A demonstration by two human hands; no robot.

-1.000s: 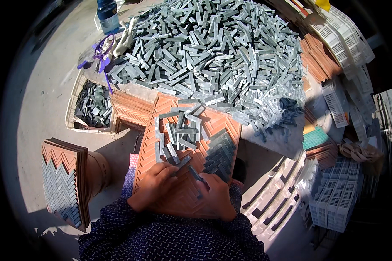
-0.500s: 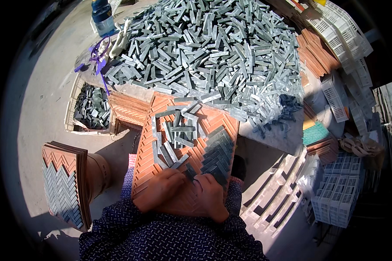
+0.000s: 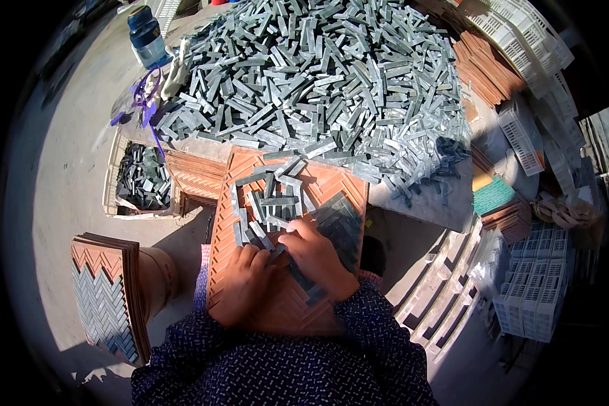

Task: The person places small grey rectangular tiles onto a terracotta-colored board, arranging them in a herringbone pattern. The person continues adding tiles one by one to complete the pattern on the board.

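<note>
Across my lap lies an orange tray (image 3: 323, 179) with herringbone grooves. Dark grey-green stone strips (image 3: 342, 213) fill part of its grooves on the right. Loose stone strips (image 3: 277, 201) lie in a heap on its upper middle. My right hand (image 3: 318, 257) reaches over that heap, thumb and fingers closed on the end of a pale stone strip (image 3: 277, 222). My left hand (image 3: 242, 281) rests low on the tray's left side, fingers curled together beside a strip; what they hold, if anything, is hidden.
Beyond the tray, a table bears a large pile of stone strips (image 3: 331, 74). A bottle (image 3: 145, 37) stands far left, above a crate of dark pieces (image 3: 108, 186). Stacked filled trays (image 3: 101, 298) stand at left. Wooden pallet (image 3: 430, 291) and white crates (image 3: 531, 298) are at right.
My right hand has moved up and left from the lower set strips to the loose heap and closed on a strip. My left hand has shifted slightly left. The view has tilted a little.
</note>
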